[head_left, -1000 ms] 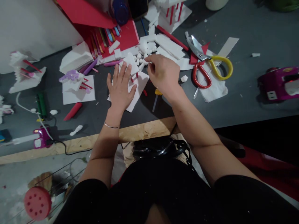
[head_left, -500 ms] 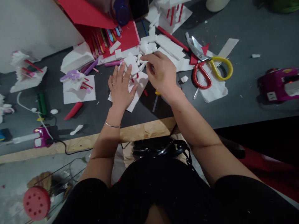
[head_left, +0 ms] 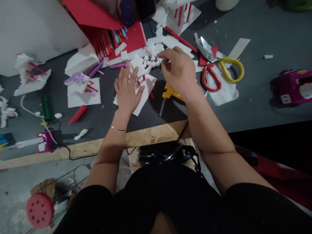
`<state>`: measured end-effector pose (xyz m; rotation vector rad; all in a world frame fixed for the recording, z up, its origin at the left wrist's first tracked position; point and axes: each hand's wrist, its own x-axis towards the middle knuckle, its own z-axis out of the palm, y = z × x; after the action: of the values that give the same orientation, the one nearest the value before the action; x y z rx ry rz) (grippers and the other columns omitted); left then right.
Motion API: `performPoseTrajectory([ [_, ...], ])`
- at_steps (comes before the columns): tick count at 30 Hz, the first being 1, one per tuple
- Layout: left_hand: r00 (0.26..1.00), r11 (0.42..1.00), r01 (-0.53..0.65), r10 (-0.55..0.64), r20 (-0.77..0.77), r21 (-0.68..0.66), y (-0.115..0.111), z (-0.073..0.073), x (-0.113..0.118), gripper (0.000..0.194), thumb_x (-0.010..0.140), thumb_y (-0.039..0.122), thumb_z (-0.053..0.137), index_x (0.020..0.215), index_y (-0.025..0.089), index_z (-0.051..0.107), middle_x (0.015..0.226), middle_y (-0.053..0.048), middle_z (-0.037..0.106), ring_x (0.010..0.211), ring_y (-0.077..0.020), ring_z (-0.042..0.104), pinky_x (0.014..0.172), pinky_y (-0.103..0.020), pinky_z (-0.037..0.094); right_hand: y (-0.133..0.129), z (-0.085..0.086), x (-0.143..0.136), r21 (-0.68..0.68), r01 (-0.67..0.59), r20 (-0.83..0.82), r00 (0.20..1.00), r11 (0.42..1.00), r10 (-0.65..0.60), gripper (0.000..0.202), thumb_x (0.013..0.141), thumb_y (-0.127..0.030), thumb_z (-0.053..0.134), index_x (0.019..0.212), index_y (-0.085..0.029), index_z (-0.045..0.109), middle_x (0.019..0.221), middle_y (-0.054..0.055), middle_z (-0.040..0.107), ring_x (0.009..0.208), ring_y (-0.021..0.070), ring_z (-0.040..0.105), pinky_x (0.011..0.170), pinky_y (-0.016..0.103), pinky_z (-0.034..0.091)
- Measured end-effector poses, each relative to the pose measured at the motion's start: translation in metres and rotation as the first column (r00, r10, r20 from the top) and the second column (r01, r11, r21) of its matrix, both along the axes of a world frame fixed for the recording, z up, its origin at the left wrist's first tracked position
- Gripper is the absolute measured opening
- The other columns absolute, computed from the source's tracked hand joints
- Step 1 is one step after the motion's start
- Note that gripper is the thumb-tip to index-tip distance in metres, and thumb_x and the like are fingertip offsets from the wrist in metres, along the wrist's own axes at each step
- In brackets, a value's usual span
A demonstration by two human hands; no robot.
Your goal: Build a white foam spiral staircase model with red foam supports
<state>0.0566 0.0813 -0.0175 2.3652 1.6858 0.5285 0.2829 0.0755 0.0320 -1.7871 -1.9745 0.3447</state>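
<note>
- The left hand [head_left: 128, 91] lay palm down with its fingers spread wide, the fingertips on or just over a small white model [head_left: 137, 67]; nothing showed gripped in it.
- The right hand [head_left: 181, 70] hung with bent fingers just beside a cluster of white lumps [head_left: 152, 63]; whether it pinched one could not be told.
- The model stood on the table, partly hidden by the left hand: a square white top above a card base [head_left: 148, 86], with red sticks [head_left: 144, 77] showing between.
- It looked very light, its flat parts fairly stiff, its slim sticks the likeliest to bend or come loose. The base's edges seemed the safest hold, with only gentle pressure on top.
- The lumps looked soft and light, easy to squash or scatter; a fingertip pinch seemed right.
- The table [head_left: 263, 94] was dark grey and cluttered, with a wooden front edge [head_left: 151, 138]. A yellow glue gun [head_left: 168, 92] lay by the right wrist, and scissors [head_left: 214, 59] lay farther right.
- Below, a black bag [head_left: 158, 154] sat near the body; a red disc [head_left: 40, 210] with holes showed above the pale floor.
</note>
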Motion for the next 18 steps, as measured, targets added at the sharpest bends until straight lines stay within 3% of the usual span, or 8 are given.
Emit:
performPoseTrajectory([
  [5,0.999,1.0,0.021,-0.021,0.042,-0.007,0.008,-0.004,-0.002,0.08,0.092,0.075,0.042,0.158,0.029,0.046,0.175,0.002,0.034,0.165,-0.0296,0.018,0.134,-0.058,0.011,-0.014,0.0,0.028,-0.036,-0.025,0.011,1.0,0.999,0.026,0.036,0.099,-0.037,0.039,0.115,-0.029,0.07,0.117,0.015,0.074,0.101,0.0369,0.068,0.076,0.049,0.052],
  [8,0.998,1.0,0.016,-0.015,0.058,-0.021,0.015,-0.007,-0.002,0.086,0.086,0.081,0.042,0.155,0.03,0.048,0.173,0.005,0.037,0.165,-0.0268,0.017,0.134,-0.056,0.008,-0.03,-0.006,0.039,-0.05,-0.049,0.04,0.998,0.998,0.051,0.033,0.1,-0.038,0.042,0.112,-0.025,0.07,0.111,0.017,0.073,0.1,0.0374,0.067,0.077,0.05,0.052],
  [12,1.0,0.999,0.001,0.0,0.027,-0.041,0.019,-0.005,0.0,0.089,0.083,0.083,0.042,0.153,0.028,0.05,0.171,0.002,0.041,0.164,-0.0271,0.019,0.133,-0.057,0.008,-0.055,-0.021,0.043,-0.045,-0.055,0.128,0.99,0.997,0.06,0.033,0.094,-0.037,0.057,0.119,-0.018,0.067,0.115,0.02,0.07,0.11,0.0401,0.063,0.088,0.054,0.052],
  [18,0.999,0.999,0.044,-0.044,0.02,0.004,0.012,0.005,0.004,0.076,0.093,0.071,0.035,0.154,0.028,0.05,0.17,-0.004,0.044,0.161,-0.0292,0.031,0.132,-0.057,0.019,-0.073,-0.041,0.032,-0.01,-0.107,0.17,0.98,0.994,0.107,0.062,0.086,-0.04,0.073,0.14,-0.015,0.055,0.132,0.022,0.064,0.121,0.0418,0.058,0.098,0.06,0.052],
])
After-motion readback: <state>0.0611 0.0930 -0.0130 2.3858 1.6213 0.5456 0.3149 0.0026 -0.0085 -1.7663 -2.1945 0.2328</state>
